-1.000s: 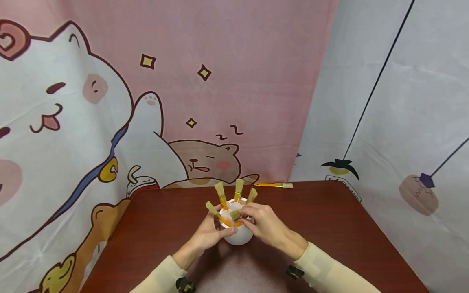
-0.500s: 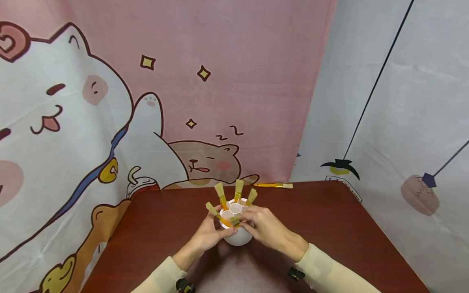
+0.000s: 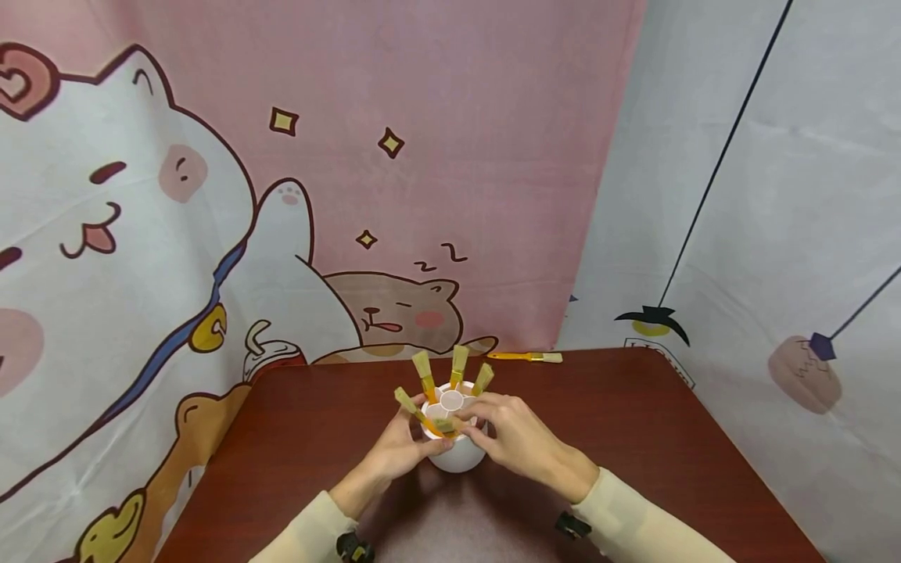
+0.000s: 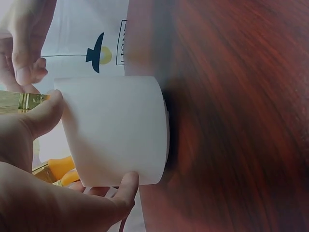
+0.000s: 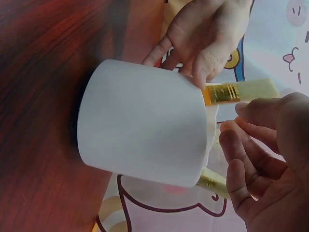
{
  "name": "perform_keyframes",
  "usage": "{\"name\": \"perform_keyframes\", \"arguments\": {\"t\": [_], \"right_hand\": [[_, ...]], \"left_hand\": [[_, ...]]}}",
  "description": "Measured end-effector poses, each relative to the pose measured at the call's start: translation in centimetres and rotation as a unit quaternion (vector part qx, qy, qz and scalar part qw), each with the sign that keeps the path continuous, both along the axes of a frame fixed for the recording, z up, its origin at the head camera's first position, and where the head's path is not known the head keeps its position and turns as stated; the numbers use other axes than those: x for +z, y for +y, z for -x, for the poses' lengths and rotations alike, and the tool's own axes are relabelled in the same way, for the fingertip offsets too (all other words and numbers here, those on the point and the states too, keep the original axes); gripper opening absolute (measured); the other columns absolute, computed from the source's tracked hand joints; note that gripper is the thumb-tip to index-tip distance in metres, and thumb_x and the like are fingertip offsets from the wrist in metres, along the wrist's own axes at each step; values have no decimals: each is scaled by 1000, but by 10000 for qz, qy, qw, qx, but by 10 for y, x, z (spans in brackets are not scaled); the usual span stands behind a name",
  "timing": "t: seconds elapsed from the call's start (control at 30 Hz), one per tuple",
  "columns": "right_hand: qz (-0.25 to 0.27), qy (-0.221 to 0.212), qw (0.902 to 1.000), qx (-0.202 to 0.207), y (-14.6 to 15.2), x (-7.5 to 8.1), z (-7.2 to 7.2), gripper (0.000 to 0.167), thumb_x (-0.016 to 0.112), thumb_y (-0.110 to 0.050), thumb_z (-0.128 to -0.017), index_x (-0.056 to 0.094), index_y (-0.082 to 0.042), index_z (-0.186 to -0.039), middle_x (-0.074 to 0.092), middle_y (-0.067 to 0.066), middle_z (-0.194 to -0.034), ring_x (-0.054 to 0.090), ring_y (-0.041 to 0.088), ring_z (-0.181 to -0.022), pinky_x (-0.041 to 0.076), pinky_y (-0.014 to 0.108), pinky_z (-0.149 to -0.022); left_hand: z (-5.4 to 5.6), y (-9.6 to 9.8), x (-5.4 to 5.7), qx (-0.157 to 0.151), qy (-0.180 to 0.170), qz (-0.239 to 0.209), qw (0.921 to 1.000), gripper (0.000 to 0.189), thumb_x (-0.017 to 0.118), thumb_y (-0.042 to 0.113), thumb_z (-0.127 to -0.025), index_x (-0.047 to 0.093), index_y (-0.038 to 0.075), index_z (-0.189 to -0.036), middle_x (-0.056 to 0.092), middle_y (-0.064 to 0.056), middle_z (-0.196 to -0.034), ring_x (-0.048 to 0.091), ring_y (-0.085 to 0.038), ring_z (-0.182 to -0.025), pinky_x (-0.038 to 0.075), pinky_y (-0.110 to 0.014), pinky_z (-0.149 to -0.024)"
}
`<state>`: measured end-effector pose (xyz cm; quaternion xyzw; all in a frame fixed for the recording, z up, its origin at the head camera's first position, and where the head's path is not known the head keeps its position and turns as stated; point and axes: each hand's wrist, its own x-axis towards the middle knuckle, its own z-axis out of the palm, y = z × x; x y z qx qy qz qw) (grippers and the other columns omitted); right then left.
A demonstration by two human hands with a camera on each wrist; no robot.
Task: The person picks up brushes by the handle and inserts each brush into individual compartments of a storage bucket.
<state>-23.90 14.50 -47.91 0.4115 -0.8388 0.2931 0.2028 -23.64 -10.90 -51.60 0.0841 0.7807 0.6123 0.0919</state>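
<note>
A white brush holder (image 3: 457, 457) with a petal-like ring of compartments stands upright on the table. My left hand (image 3: 401, 447) grips its left side, thumb at the front rim and fingers round the wall. Several flat paintbrushes stand in it, bristles up, orange handles down inside. The front paintbrush (image 5: 258, 90) leans to the left beside my left thumb. At its bristles is my right hand (image 3: 517, 434), its fingers loosely bent; in the right wrist view a fingertip (image 5: 244, 112) borders the bristles without a pinch round them. The handle ends are hidden inside the holder.
Another paintbrush (image 3: 528, 356) with an orange handle lies along the far edge of the dark red wooden table (image 3: 317, 414). A printed cartoon curtain (image 3: 493, 156) hangs directly behind that edge and at the sides.
The front paintbrush has tipped leftward and its bristles sit lower and nearer my left thumb. My right fingertips have shifted slightly with it. The left hand and the holder have barely moved.
</note>
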Motion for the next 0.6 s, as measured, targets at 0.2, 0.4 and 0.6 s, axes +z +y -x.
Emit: {"name": "perform_keyframes", "arguments": {"t": [0.2,0.4,0.6], "right_hand": [[372,315,9988,-15,12,7,1,21,94,-5,-97,89,-6,-117,85,2,-107,79,13,-86,67,28,-76],[765,551,9955,-94,28,14,5,23,93,1,-95,88,-10,-114,85,-1,-106,81,11,-90,68,31,-78],[1023,835,9896,-562,45,19,14,23,92,1,-94,88,-12,-113,86,-4,-104,75,10,-87,62,30,-74]], "left_hand": [[0,-2,1,-59,-50,-169,9998,96,95,8,-95,40,0,-174,62,-27,-167,66,-47,-151,60,-58,-121],[1,-1,0,-76,-85,-263,9996,96,93,6,-96,37,-2,-174,55,-32,-172,60,-53,-157,56,-62,-126],[-6,4,-1,86,-68,-385,9992,107,95,5,-93,28,-5,-177,50,-34,-175,56,-51,-160,51,-63,-130]]}}
